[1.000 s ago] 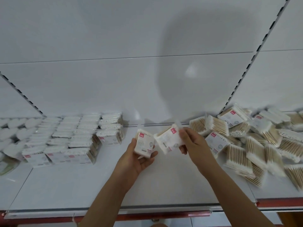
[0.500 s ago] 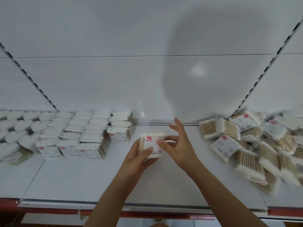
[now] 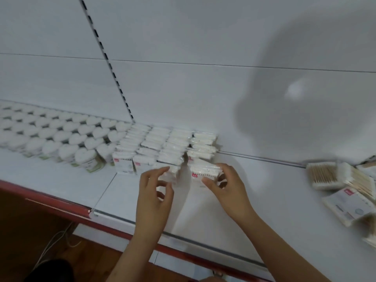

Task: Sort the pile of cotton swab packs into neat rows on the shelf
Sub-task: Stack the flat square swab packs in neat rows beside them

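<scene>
Nearest you, at the bottom left, lies a brown wooden floor with a pale cable trailing across it, and just beyond it the red front edge of a white shelf running from the left down toward the lower right. Your two forearms reach up from the bottom edge over the shelf. Your left hand has its fingers curled around an upright cotton swab pack at the near end of a row, thumb and fingertips pinching its sides. Your right hand, just to the right, grips a second cotton swab pack with a small red label, its thumb across the front and its fingers round the right side; this one stands at the near end of the rightmost row. The two held packs sit side by side with a narrow dark gap between them. Beyond your hands, the sorted rows of packs run back to the white rear wall. To their left, rows of white heart-shaped containers fill the shelf. At the far right edge, well apart from your hands, lies the loose pile of unsorted swab packs, some flat, some tilted. A large soft shadow falls on the rear wall.
</scene>
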Demonstrator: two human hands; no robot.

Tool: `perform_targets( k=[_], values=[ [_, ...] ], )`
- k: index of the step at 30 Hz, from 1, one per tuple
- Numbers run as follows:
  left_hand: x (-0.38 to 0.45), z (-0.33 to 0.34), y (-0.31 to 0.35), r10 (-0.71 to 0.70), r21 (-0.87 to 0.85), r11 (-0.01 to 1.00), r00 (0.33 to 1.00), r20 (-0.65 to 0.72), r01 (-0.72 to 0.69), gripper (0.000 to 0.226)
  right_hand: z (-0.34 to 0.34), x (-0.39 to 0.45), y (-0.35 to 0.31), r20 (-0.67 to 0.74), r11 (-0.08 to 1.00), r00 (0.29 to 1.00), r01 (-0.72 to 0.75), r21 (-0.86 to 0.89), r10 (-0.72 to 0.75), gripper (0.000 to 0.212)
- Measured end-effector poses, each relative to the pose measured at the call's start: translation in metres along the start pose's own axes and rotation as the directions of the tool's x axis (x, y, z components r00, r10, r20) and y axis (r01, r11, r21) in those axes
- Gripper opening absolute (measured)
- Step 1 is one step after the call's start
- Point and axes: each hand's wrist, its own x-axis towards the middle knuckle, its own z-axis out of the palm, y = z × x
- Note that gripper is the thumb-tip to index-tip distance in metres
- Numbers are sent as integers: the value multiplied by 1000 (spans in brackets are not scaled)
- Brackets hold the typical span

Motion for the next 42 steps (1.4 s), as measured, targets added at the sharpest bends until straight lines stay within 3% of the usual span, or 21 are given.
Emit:
perform_targets(
  k=[6, 8, 13, 16, 20, 22, 26, 28, 30, 33, 35, 37, 40, 42],
  values=[
    [27, -7, -32, 180, 257, 942, 972, 149, -214, 57, 44, 0, -1, -213, 997, 976, -54, -52, 42, 63],
    [31, -6, -37, 183, 257, 940, 966, 184, -227, 59, 52, 0, 1, -235, 993, 972, -49, -111, 22, 67],
    [33, -6, -49, 194, 210, 947, 953, 233, -244, 59, 62, 6, -1, -344, 991, 939, -60, -122, 14, 48],
    [33, -8, -57, 215, 189, 946, 947, 239, -262, 57, 74, 8, -2, -369, 989, 928, -11, -144, -44, 51],
    [35, -10, -64, 246, 199, 931, 930, 271, -305, 61, 82, 13, -7, -339, 982, 936, 33, -185, -95, 63],
    [34, -13, -61, 252, 221, 922, 927, 277, -317, 65, 73, 16, -7, -252, 976, 964, 28, -217, -83, 64],
    [27, -15, -42, 327, 269, 888, 923, 204, -374, 71, 30, 18, -8, -36, 947, 993, -118, -300, 112, 77],
    [21, -6, -30, 420, 245, 859, 893, 162, -449, 59, 3, 15, -9, -34, 929, 989, -147, -339, 144, 82],
    [15, 13, -22, 496, 180, 833, 850, 179, -523, 45, -23, 6, -13, -105, 937, 988, -142, -321, 113, 72],
    [2, 56, -17, 568, 55, 769, 721, 395, -636, 40, -67, -18, -13, -269, 963, 963, -63, -263, -10, 52],
    [-7, 87, -16, 548, 15, 741, 616, 566, -672, 42, -108, -39, -1, -369, 924, 926, -69, -376, -80, 48],
    [-16, 114, -13, 503, 32, 717, 549, 668, -696, 49, -157, -64, 22, -442, 822, 891, -171, -543, -106, 49],
    [-24, 142, -3, 451, 52, 728, 535, 714, -684, 57, -221, -112, 56, -505, 634, 862, -367, -680, -43, 55],
    [-25, 154, 6, 439, 59, 738, 545, 714, -673, 58, -241, -139, 73, -484, 519, 875, -405, -753, -21, 64]
  ],
)
